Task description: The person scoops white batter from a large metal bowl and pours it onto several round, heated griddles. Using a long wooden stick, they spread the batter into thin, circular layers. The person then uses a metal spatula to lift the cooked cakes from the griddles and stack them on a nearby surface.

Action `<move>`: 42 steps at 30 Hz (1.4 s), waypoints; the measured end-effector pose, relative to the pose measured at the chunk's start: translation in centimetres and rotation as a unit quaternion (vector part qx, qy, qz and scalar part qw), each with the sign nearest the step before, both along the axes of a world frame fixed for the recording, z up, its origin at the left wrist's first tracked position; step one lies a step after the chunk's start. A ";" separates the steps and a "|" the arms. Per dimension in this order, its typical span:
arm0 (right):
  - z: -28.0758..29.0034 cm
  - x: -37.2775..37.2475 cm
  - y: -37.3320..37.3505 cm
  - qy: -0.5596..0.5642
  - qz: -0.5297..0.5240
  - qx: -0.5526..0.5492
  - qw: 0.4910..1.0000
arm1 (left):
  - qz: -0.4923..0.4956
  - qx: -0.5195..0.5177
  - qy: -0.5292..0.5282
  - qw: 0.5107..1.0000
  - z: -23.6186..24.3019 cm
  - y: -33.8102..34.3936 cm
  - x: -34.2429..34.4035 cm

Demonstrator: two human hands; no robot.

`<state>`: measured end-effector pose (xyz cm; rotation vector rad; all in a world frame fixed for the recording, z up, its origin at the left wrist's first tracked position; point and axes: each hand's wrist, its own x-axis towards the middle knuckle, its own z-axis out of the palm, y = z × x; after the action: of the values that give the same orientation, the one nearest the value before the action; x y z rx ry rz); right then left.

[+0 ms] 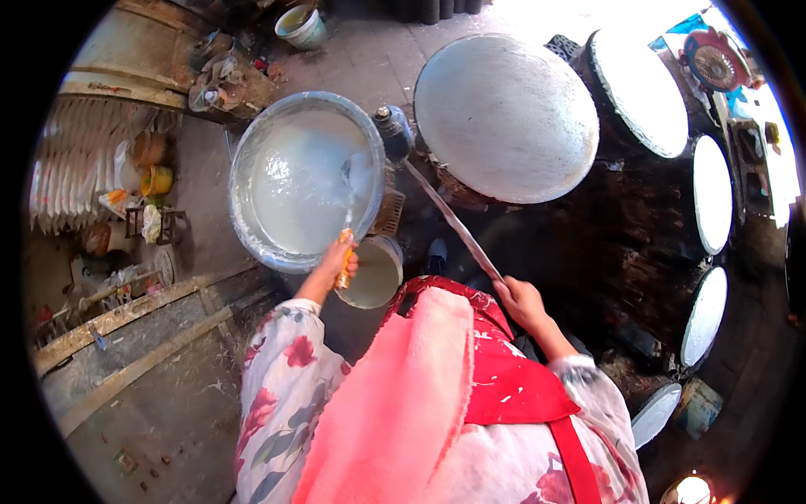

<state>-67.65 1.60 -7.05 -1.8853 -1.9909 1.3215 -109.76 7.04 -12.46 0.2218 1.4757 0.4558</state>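
My left hand (334,262) grips the orange handle of a ladle (349,208), its head dipped in milky white liquid inside a wide tub (247,210). My right hand (519,299) is closed on the near end of a long flat blade (453,220), which slants up and left toward a dark cylindrical object (393,133) beside the tub. A bucket of pale liquid (374,277) stands below the tub, near my left hand. A large round griddle (506,113) with a pale top sits ahead of my right hand.
More round griddles (638,92) line the right side, with a red fan (712,59) behind them. On the left are a wooden ledge (134,315), white folded sheets (71,160) and a yellow pot (157,181). A small bucket (300,32) stands at the back.
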 end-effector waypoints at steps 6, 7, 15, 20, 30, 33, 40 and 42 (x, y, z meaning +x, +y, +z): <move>-2.5 -11.7 7.7 0.263 -0.110 -0.279 0.917 | 0.311 0.080 -0.496 0.807 4.1 -2.0 4.1; -2.7 -12.6 8.4 0.278 -0.108 -0.293 0.908 | 0.316 0.097 -0.511 0.794 5.7 -1.8 4.2; 6.0 -18.6 12.6 0.415 0.003 -0.187 0.890 | 0.210 0.372 -0.272 0.862 22.0 -2.9 2.1; 10.1 -19.2 14.4 0.349 0.115 0.036 0.929 | 0.177 0.474 -0.006 0.862 22.7 -2.6 1.3; 7.6 -11.2 13.7 0.259 0.088 -0.082 0.958 | 0.328 0.344 -0.151 0.867 21.9 -3.5 2.9; 7.5 -8.2 14.2 0.359 0.027 -0.097 0.928 | 0.126 0.347 0.362 0.856 21.7 -1.9 6.3; 5.9 -1.1 14.6 0.451 -0.126 -0.169 0.867 | 0.189 0.333 -0.203 0.901 23.4 5.1 12.0; 6.0 1.6 14.6 0.435 -0.159 -0.135 0.876 | 0.156 0.308 -0.289 0.893 24.0 6.7 14.7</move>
<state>-66.08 16.19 -1.00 -1.2234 -1.0386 1.9248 -95.10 13.73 11.54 0.3155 0.7419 1.1486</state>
